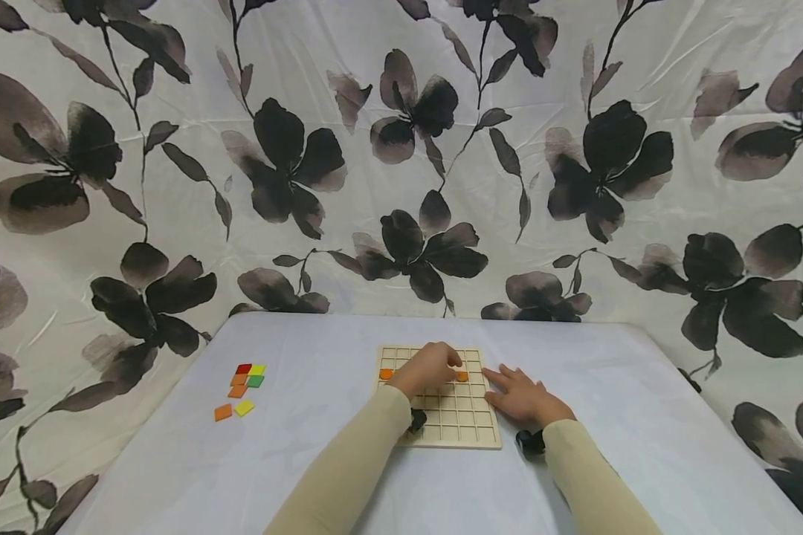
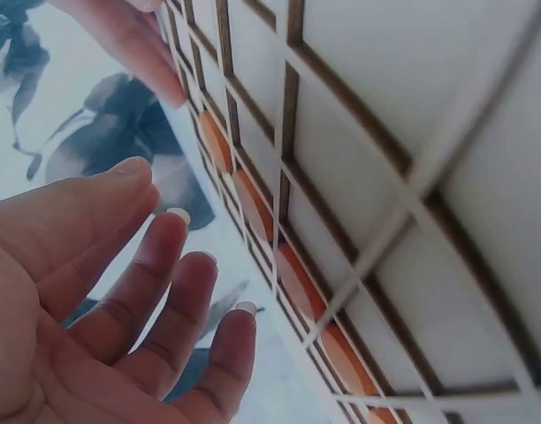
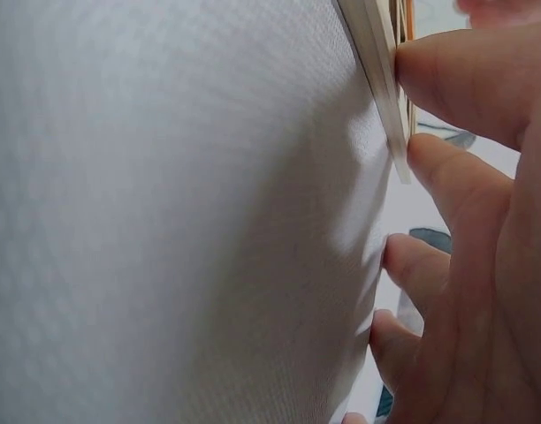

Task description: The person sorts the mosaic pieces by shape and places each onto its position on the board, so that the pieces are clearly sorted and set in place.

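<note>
A light wooden grid board [image 1: 455,435] lies on the table with a row of orange round pieces [image 2: 297,281] in its cells. Over this row is my left hand [image 1: 430,369], palm side toward its wrist camera, fingers loosely bent. Nothing shows between its thumb and fingertips. An orange piece [image 1: 462,377] appears just right of that hand, and others are hidden beneath it in the head view. My right hand [image 1: 525,396] lies at the board's right edge, fingers spread. Its thumb and index fingertip touch the board's edge; the other fingertips rest on the cloth.
On the table's left side lies a loose group of small square tiles: a red tile [image 1: 244,368], a green tile [image 1: 255,381], yellow tiles [image 1: 244,409] and orange tiles [image 1: 223,412]. A white cloth [image 1: 575,357] covers the table. Behind hangs a flower-patterned curtain [image 1: 348,44].
</note>
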`<control>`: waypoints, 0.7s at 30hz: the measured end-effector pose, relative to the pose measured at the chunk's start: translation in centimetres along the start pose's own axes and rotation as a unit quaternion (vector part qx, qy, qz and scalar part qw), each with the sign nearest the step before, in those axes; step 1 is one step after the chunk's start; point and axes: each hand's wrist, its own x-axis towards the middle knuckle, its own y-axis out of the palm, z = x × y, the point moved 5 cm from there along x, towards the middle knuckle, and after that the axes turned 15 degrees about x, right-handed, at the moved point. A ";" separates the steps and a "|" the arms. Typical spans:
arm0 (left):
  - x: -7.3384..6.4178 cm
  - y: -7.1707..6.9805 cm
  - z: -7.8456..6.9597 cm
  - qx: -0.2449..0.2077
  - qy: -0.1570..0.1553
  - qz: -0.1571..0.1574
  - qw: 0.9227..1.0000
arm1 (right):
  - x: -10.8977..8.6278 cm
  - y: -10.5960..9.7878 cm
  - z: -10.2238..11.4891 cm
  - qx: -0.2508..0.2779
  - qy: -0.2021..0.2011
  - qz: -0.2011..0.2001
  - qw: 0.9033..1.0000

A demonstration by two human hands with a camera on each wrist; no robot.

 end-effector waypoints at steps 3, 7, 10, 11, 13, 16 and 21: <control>-0.3 -0.2 0.5 -0.007 0.000 -0.006 1.000 | 0.0 0.0 -0.1 0.002 0.001 -0.001 1.000; -0.9 -0.3 1.4 0.005 0.003 -0.018 1.000 | 0.1 0.2 -0.1 0.004 -0.002 -0.002 1.000; -1.6 -0.4 2.2 0.010 0.000 -0.022 1.000 | 0.1 0.3 -0.1 0.006 -0.003 -0.003 1.000; -1.8 -0.4 2.5 0.010 -0.002 -0.023 1.000 | 0.1 0.4 -0.1 0.005 -0.003 -0.003 1.000; -2.1 -0.5 3.0 0.011 -0.002 -0.028 1.000 | 0.0 0.4 -0.1 0.006 -0.005 -0.004 1.000; -2.4 -0.6 4.0 0.011 -0.004 -0.034 0.999 | -0.1 0.4 -0.1 0.007 -0.005 -0.005 1.000; -3.2 -0.9 5.5 0.008 -0.011 -0.040 0.999 | -0.1 0.2 0.1 0.004 -0.004 -0.004 1.000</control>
